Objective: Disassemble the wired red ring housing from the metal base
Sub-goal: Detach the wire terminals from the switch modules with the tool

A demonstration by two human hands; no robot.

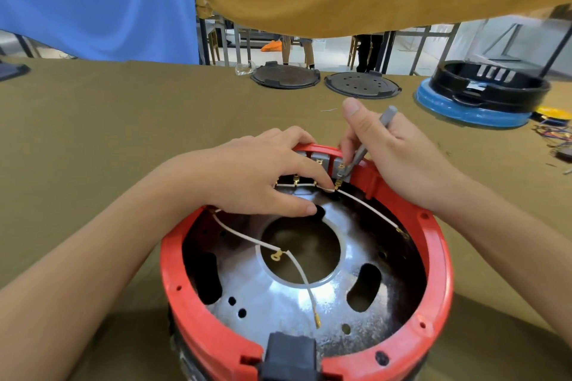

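Observation:
The red ring housing (433, 260) sits on the cloth-covered table, around a shiny metal base (278, 297) with a round centre hole. White wires (297, 266) with brass terminals cross the base. My left hand (263, 176) rests on the housing's far rim, its fingers pinching a white wire at the grey terminal block (322, 161). My right hand (393, 158) grips a grey screwdriver (362, 151), whose tip touches a brass terminal on that block. A black connector block (291, 353) sits at the near rim.
Two dark round lids (284, 76) (362, 85) lie at the table's far edge. A black ring on a blue base (483, 96) stands far right, with loose coloured wires (554, 133) beside it. Blue and mustard fabric hangs above. People's legs stand beyond the table.

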